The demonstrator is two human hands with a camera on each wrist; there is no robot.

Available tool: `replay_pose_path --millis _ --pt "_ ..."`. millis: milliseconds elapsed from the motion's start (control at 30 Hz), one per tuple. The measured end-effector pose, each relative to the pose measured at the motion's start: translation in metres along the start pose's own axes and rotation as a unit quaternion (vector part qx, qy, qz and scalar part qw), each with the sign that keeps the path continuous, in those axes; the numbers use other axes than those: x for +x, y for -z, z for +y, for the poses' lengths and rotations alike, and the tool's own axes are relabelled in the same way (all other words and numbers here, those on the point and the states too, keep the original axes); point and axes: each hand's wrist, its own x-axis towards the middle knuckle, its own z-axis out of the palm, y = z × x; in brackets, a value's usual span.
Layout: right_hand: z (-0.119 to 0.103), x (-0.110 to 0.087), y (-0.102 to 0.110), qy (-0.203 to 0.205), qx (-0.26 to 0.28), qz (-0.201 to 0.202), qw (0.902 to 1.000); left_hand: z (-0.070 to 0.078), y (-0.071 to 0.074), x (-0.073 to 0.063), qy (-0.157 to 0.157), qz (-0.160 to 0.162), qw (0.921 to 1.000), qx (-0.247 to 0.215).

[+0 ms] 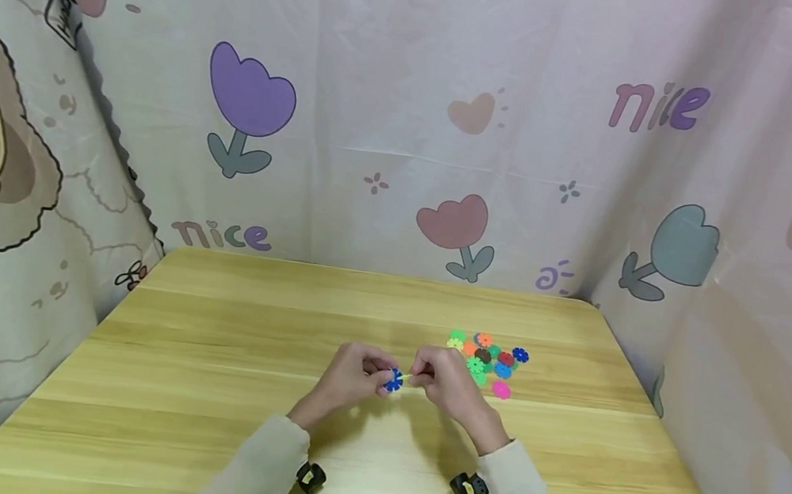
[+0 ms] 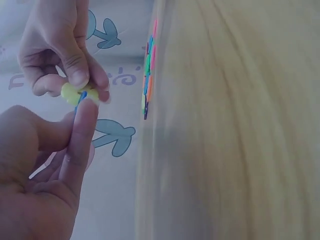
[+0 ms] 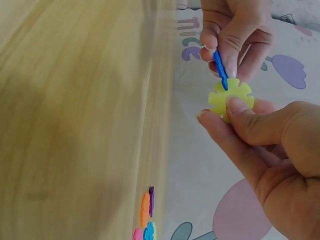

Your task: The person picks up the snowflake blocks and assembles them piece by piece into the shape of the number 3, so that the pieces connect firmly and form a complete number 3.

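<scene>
My left hand [image 1: 353,374] pinches a blue notched disc [image 1: 393,380] between thumb and fingers. Its flower-like face shows in the head view; the right wrist view has it edge-on as a thin blue strip [image 3: 220,70]. A yellow notched disc [image 3: 231,98] is pinched by the thumb and fingers of my right hand [image 1: 450,383]. The two discs stand crosswise, meeting at their rims, the blue edge right at a notch of the yellow one. Both hands are above the table, fingertips close together. In the left wrist view, fingers partly cover the yellow disc [image 2: 70,94].
Several loose notched discs in green, orange, red, brown and blue lie in a loose group behind and right of my right hand, with a pink disc [image 1: 501,389] at their near side. The wooden table [image 1: 218,309] ends at a printed curtain [image 1: 351,115].
</scene>
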Motion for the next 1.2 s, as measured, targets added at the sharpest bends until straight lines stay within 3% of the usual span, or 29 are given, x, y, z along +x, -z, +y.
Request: replay_pose_path --millis 233,533,833,1200 --pt "0.002 0.000 -0.005 0.022 -0.005 0.010 0.9997 -0.003 0.001 0.001 0.032 0.025 0.9990 -0.018" --pt "0.003 0.001 0.003 0.002 0.061 0.013 0.9980 0.005 0.009 0.003 0.078 0.006 0.9952 -0.060" --pt "0.005 0.002 0.008 0.002 0.056 0.016 0.9983 0.005 0.017 0.003 0.082 -0.001 0.9937 -0.076" --pt "0.004 0.001 0.008 0.002 0.048 0.019 0.9987 0.008 0.016 0.004 0.083 -0.003 0.9932 -0.081"
